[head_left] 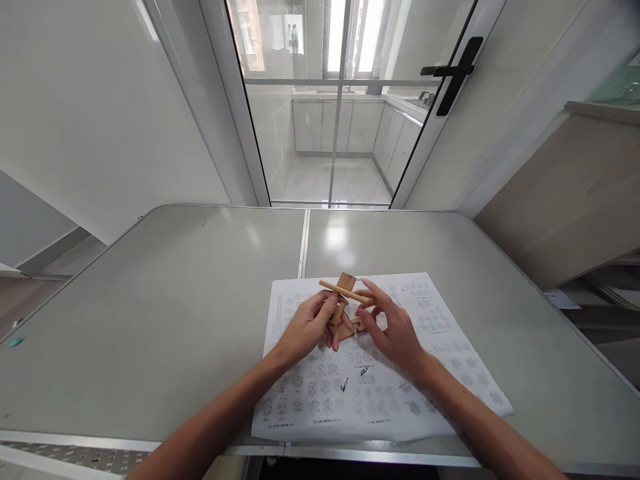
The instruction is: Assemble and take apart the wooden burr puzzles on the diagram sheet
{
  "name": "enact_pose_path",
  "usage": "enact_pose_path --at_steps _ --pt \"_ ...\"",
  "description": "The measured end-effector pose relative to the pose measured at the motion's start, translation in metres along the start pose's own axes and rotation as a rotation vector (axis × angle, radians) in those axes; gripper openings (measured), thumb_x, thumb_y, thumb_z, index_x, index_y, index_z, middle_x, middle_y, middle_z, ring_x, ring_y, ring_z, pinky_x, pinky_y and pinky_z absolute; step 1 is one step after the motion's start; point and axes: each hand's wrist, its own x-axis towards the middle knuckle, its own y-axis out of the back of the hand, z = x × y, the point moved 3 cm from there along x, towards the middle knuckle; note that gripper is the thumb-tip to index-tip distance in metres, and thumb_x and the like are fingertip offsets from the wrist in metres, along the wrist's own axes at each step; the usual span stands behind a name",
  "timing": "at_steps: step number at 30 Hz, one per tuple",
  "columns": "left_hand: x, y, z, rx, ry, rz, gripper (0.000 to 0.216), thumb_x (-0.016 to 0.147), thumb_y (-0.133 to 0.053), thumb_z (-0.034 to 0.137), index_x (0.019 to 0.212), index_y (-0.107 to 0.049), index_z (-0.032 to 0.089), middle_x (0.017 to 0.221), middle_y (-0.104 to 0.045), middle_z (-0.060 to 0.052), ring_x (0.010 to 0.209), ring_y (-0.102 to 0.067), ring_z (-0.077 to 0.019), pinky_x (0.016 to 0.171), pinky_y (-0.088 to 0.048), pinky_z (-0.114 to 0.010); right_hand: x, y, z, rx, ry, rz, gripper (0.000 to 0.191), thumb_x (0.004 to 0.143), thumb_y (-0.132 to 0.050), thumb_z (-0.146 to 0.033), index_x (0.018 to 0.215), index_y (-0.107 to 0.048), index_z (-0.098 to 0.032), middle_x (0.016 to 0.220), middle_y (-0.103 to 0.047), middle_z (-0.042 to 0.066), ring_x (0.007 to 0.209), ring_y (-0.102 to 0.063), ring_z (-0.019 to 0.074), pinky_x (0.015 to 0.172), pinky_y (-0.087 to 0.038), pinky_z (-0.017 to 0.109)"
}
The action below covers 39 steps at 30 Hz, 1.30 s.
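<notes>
Over the printed sheet [385,400], my left hand [313,320] is closed around a small assembly of wooden puzzle pieces [339,313]. A flat wooden piece [347,281] sticks up from it on the far side. A thin wooden stick [340,289] lies slantwise across the top of the assembly. Its right end runs in among the fingers of my right hand [395,330], which are bent around it with the index finger raised. More wooden pieces [346,331] show just below, between the hands; my fingers partly hide how they join.
The grey folding table [200,313] has a metal seam [303,243] down its middle. Rows of small line diagrams cover the sheet. A small teal object [15,342] lies at the far left edge. Beyond the table stands a glass door [310,140] with a black handle [457,73].
</notes>
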Motion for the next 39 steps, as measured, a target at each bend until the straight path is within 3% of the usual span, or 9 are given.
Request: enact_pose_path --at_steps 6,9,12,22,26,31,34,36,39 --pt "0.001 0.008 0.007 -0.065 -0.03 0.143 0.048 0.101 -0.055 0.064 0.11 -0.059 0.017 0.086 -0.073 -0.003 0.044 -0.059 -0.0093 0.046 -0.046 -0.024 0.007 0.006 0.008 -0.089 0.04 -0.13 0.002 0.103 -0.063 -0.023 0.104 -0.064 -0.024 0.097 -0.072 0.006 0.082 -0.068 0.0205 0.069 -0.057 0.034" --pt "0.003 0.011 0.007 -0.097 -0.035 0.177 0.049 0.1 -0.056 0.065 0.107 -0.058 0.017 0.084 -0.072 -0.003 0.043 -0.058 -0.0092 0.046 -0.044 -0.024 0.006 0.004 0.013 -0.107 0.085 -0.252 0.02 0.094 -0.077 -0.027 0.11 -0.065 -0.024 0.107 -0.071 0.009 0.099 -0.067 0.0268 0.084 -0.059 0.044" --pt "0.004 0.012 0.005 -0.114 -0.037 0.187 0.049 0.099 -0.057 0.065 0.107 -0.058 0.017 0.084 -0.072 -0.003 0.043 -0.058 -0.0093 0.046 -0.044 -0.024 0.003 0.0 0.015 -0.105 0.068 -0.355 0.035 0.087 -0.085 -0.03 0.115 -0.065 -0.024 0.117 -0.067 0.011 0.106 -0.064 0.0287 0.086 -0.06 0.046" --pt "0.003 0.015 0.006 -0.108 -0.036 0.21 0.049 0.098 -0.058 0.065 0.106 -0.059 0.017 0.084 -0.073 -0.003 0.043 -0.058 -0.0099 0.047 -0.045 -0.025 0.001 -0.004 0.01 0.004 0.049 -0.484 0.034 0.082 -0.093 -0.037 0.101 -0.068 -0.024 0.108 -0.069 0.008 0.099 -0.063 0.0254 0.086 -0.058 0.042" --pt "0.004 0.017 0.004 -0.107 -0.032 0.225 0.05 0.098 -0.058 0.066 0.106 -0.061 0.016 0.085 -0.073 -0.003 0.043 -0.057 -0.0097 0.045 -0.044 -0.025 0.002 -0.006 0.007 0.124 0.037 -0.543 0.025 0.088 -0.087 -0.041 0.091 -0.069 -0.023 0.1 -0.071 0.007 0.096 -0.064 0.0237 0.085 -0.058 0.04" --pt "0.003 0.017 0.005 -0.1 -0.028 0.227 0.048 0.098 -0.058 0.064 0.107 -0.06 0.016 0.085 -0.073 -0.004 0.043 -0.055 -0.0089 0.046 -0.042 -0.024 0.0 0.0 0.013 0.446 -0.296 -0.55 0.036 0.101 -0.069 -0.054 0.088 -0.064 -0.021 0.076 -0.068 0.001 0.065 -0.06 0.0159 0.061 -0.05 0.029" --pt "0.003 0.018 0.006 -0.088 -0.018 0.224 0.047 0.099 -0.057 0.064 0.106 -0.06 0.017 0.086 -0.074 -0.004 0.045 -0.055 -0.0091 0.047 -0.042 -0.025 0.001 0.008 0.018 0.624 -0.486 -0.449 0.041 0.104 -0.059 -0.061 0.095 -0.061 -0.021 0.056 -0.055 -0.006 0.044 -0.043 0.0108 0.046 -0.036 0.024" --pt "0.004 0.019 0.006 -0.086 -0.017 0.222 0.047 0.099 -0.057 0.064 0.106 -0.06 0.017 0.084 -0.072 -0.003 0.046 -0.054 -0.0092 0.048 -0.041 -0.025 0.003 0.012 0.02 0.678 -0.537 -0.355 0.043 0.104 -0.056 -0.063 0.095 -0.059 -0.022 0.053 -0.04 -0.01 0.042 -0.029 0.0091 0.043 -0.027 0.024" --pt "0.004 0.021 0.005 -0.082 -0.022 0.231 0.045 0.099 -0.057 0.063 0.105 -0.061 0.018 0.079 -0.066 0.0 0.047 -0.052 -0.0089 0.05 -0.04 -0.025 0.008 0.014 0.02 0.74 -0.557 -0.297 0.042 0.107 -0.049 -0.062 0.096 -0.057 -0.023 0.061 -0.034 -0.008 0.05 -0.027 0.0114 0.048 -0.029 0.027"
